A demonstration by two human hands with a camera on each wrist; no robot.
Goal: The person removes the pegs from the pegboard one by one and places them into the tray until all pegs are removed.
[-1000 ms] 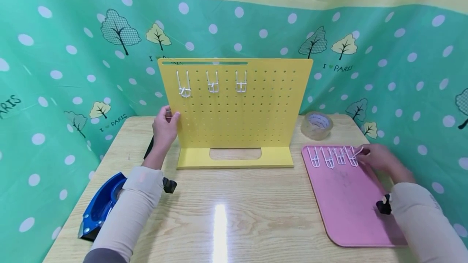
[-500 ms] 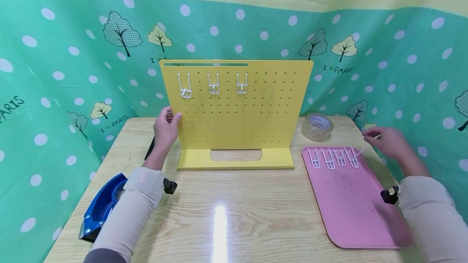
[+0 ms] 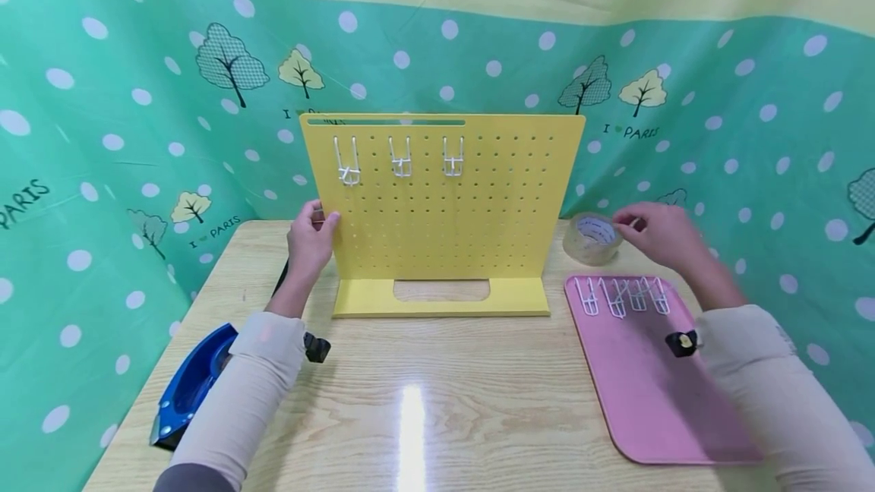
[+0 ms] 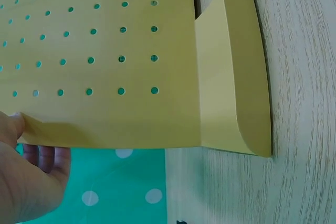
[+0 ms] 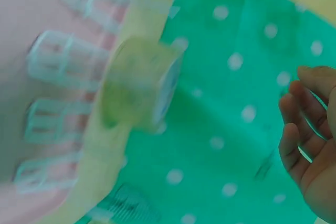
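Observation:
A yellow pegboard (image 3: 437,241) stands on the table with three white wire hooks hanging from its upper holes, one of them a hook (image 3: 401,162) in the middle. My left hand (image 3: 311,243) grips the board's left edge, thumb in front and fingers behind. My right hand (image 3: 659,232) is raised beside the tape roll with fingers curled. A small white piece, apparently of a wire hook (image 3: 637,223), shows between the fingers; most of it is hidden. Several more hooks (image 3: 617,298) lie along the top of the pink tray (image 3: 656,401).
A roll of clear tape (image 3: 589,245) stands behind the tray. A blue dustpan-like object (image 3: 191,382) with a dark edge lies at the left, partly behind my left sleeve. A green dotted curtain (image 3: 492,70) surrounds the table on the far sides.
My right hand has lifted from the tray's upper right corner and moved left towards the tape roll. The left hand keeps its grip on the board.

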